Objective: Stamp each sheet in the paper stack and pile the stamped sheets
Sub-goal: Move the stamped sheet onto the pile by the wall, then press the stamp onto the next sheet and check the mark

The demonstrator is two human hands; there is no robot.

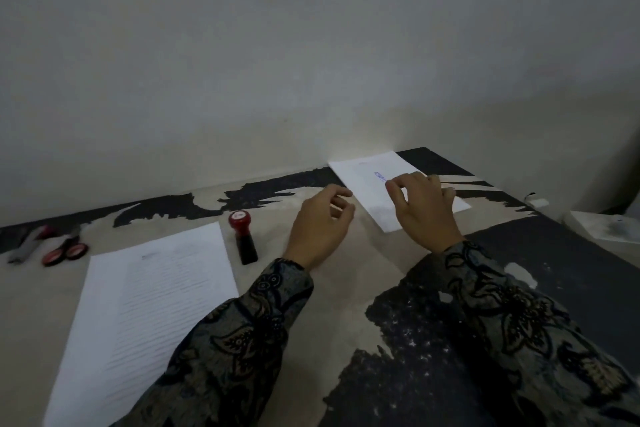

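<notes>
Patterned sleeves [242, 333] reach toward 1 o'clock, where the stamped sheet [367, 180] lies near the wall; the right hand [424, 210] rests on it with loosely spread fingers, and the left hand [320, 225] hovers beside, relaxed, holding nothing. I judge the piling step is ending. Next, take the stamp [242, 239] standing at 11 o'clock beside the paper stack [145, 305].

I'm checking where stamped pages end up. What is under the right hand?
Under the right hand lies a white stamped sheet with blue stamp ink showing beside the fingers. The hand covers part of it, and whether more sheets lie beneath cannot be told.
</notes>
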